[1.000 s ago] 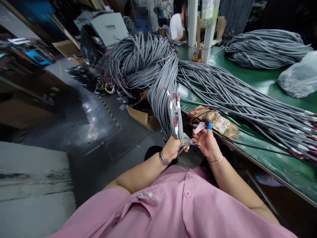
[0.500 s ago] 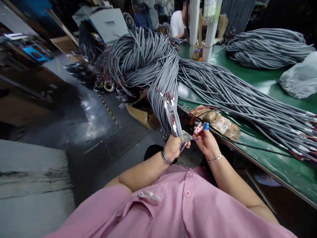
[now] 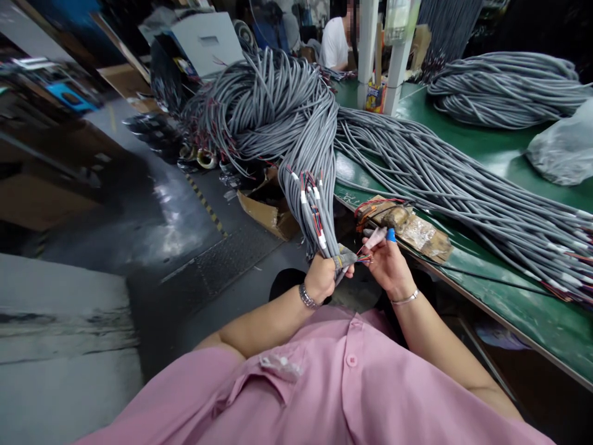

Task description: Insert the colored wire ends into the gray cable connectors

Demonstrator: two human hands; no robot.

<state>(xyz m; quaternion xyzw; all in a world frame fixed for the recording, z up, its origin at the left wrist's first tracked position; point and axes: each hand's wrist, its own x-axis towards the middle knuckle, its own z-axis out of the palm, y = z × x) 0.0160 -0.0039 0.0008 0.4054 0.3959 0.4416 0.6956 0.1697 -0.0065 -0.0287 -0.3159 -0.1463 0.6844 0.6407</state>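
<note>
My left hand (image 3: 320, 278) is closed around the end of a grey cable (image 3: 343, 257), just in front of my body. Thin coloured wires (image 3: 364, 258) fan out of that cable end toward my right hand (image 3: 390, 269). The right fingers are bent together at the wire tips, and one digit wears a blue cover (image 3: 391, 235). By them is a small pale pinkish piece (image 3: 374, 237), blurred, whose kind I cannot make out. More grey cables (image 3: 308, 204) hang down to my left hand, with stripped ends and white wrappings (image 3: 322, 238) lying on top.
A big coil of grey cables (image 3: 273, 105) lies ahead. More cables (image 3: 445, 167) stretch across the green table (image 3: 486, 151). A wooden block (image 3: 424, 238) with wires sits at its edge. A cardboard box (image 3: 262, 213) is on the floor; a person in white (image 3: 334, 43) sits behind.
My right hand has shifted slightly right, and the pale piece by its fingers has turned and blurred. My left hand still grips the cable end, a little farther left.
</note>
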